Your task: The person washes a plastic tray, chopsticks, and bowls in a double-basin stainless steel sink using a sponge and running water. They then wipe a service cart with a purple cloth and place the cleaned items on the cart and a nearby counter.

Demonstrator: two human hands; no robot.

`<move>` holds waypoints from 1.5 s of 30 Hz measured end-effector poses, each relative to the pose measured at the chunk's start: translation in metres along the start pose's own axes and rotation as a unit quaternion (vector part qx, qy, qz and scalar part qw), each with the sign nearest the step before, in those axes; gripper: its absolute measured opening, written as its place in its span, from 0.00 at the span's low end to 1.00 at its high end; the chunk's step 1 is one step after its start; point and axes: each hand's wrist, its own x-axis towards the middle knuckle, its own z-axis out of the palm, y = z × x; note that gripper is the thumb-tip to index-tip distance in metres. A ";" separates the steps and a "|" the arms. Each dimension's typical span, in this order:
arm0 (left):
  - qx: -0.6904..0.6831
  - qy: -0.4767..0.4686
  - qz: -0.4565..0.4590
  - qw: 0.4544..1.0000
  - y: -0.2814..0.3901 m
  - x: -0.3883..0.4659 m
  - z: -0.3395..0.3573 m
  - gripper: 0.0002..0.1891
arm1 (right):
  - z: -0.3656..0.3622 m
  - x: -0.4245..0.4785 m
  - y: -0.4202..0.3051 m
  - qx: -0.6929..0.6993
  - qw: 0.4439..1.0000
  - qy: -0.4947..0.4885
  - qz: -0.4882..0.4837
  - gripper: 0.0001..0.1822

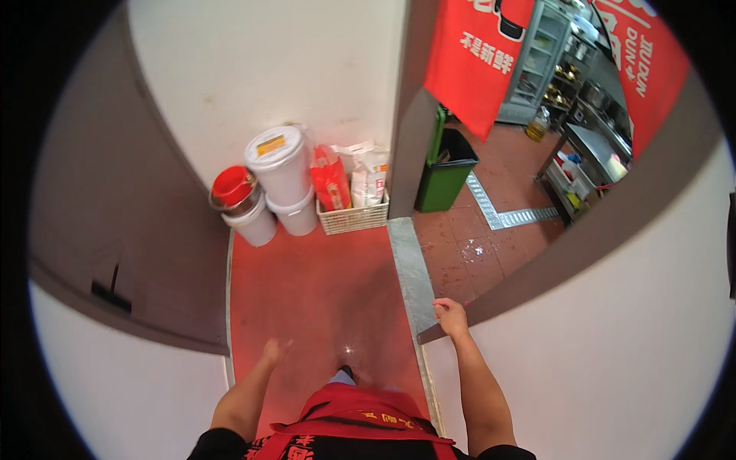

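Observation:
My left hand (pixel 278 349) hangs blurred over the red floor (pixel 310 287), its fingers stretched loosely, with nothing seen in it. Out in front of the doorway's right frame (pixel 517 282) is my right hand (pixel 451 316). Its fingers curl loosely, a little apart, and hold nothing that I can see. I wear a red apron (pixel 356 411); one dark shoe (pixel 346 371) shows below it. Ahead against the wall stand lidded white plastic buckets (pixel 279 164), and a red bowl (pixel 232 185) sits in a metal basin on one of them.
A cream plastic basket (pixel 353 221) holds a red bag (pixel 330 178) and a white bag (pixel 368 175). Through the doorway are a green bin (pixel 440 184), a floor drain grate (pixel 526 217), an oil bottle (pixel 537 125) and a steel table (pixel 592 149). Red curtains (pixel 471 69) hang there. A brown door (pixel 132 201) is at left.

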 end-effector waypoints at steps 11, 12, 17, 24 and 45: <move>-0.046 -0.237 0.536 0.809 0.705 0.350 0.063 0.08 | -0.083 0.337 0.140 0.386 0.821 0.211 0.364 0.06; -0.028 -0.257 0.558 0.789 0.725 0.373 0.067 0.09 | -0.090 0.360 0.147 0.387 0.782 0.266 0.410 0.06; 0.108 -0.278 0.378 0.877 0.640 0.591 0.064 0.10 | -0.166 0.453 0.163 0.372 0.796 0.298 0.374 0.08; 0.243 -0.229 0.017 0.943 0.530 0.758 0.043 0.11 | -0.370 0.661 0.054 0.375 0.847 0.315 0.208 0.09; -0.193 0.044 -0.196 0.960 0.989 1.065 0.244 0.10 | -0.677 1.285 0.209 0.022 0.916 -0.025 0.400 0.06</move>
